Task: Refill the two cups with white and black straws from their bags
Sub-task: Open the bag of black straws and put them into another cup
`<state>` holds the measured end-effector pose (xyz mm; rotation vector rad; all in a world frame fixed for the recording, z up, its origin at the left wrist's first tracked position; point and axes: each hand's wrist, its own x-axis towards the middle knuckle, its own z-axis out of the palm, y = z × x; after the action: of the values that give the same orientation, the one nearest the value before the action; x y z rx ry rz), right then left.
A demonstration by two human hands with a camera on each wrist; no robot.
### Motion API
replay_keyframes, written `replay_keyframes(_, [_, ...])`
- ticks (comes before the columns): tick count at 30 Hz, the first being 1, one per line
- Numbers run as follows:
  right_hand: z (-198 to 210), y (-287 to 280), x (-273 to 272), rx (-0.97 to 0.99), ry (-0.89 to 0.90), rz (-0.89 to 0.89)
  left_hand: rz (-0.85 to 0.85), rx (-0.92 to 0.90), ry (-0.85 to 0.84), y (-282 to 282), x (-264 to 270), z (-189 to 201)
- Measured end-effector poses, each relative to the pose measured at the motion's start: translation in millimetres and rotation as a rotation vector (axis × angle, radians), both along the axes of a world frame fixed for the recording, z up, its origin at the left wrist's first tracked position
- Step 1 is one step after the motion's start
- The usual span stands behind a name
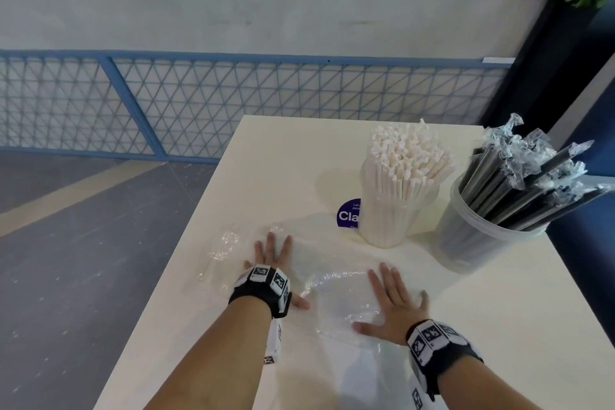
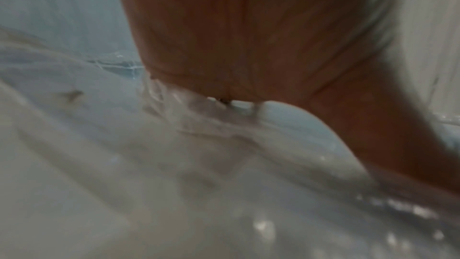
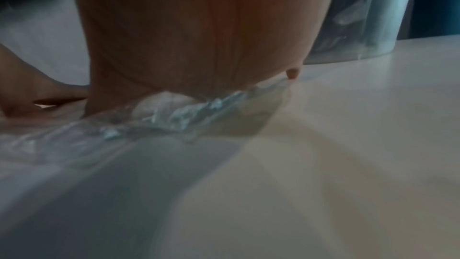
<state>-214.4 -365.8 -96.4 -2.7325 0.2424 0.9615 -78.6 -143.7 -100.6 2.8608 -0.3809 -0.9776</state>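
Head: hands (image 1: 392, 303) flatten bag (image 1: 336, 293).

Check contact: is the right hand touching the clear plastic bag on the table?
Touching. In the head view the right hand lies flat, fingers spread, on the clear plastic bag; the right wrist view shows the plastic crinkled under the palm.

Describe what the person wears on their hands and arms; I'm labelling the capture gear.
Both forearms are bare, with no sleeves or gloves. The left hand and right hand each have a black wrist strap carrying white blocks printed with black square tag markers. A white tagged piece hangs below each strap.
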Motion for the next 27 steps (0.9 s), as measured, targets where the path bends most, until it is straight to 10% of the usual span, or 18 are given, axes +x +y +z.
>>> replay_keyframes(6, [13.3, -8.5, -9.9, 0.039, -0.216, -0.037, -0.092, 0.268, -0.119, -26.5, -3.7, 35.6])
replay_keyframes(12, [63.1, -35.4, -36.8, 0.297, -1.177, -0.499, -0.254, -0.606, -0.33, -83.0, -26.7, 114.1])
replay_keyframes(17, [101.4, -87.1, -44.9, 0.276, -1.524, -0.808, -0.401, -0.872, -0.18, -151.0, -48.7, 165.9])
replay_keyframes(27, [133.0, -196.8, -9.5, 0.666, -0.944, -0.66, -0.259, -0.933, 0.026, -271.5, -25.4, 154.6])
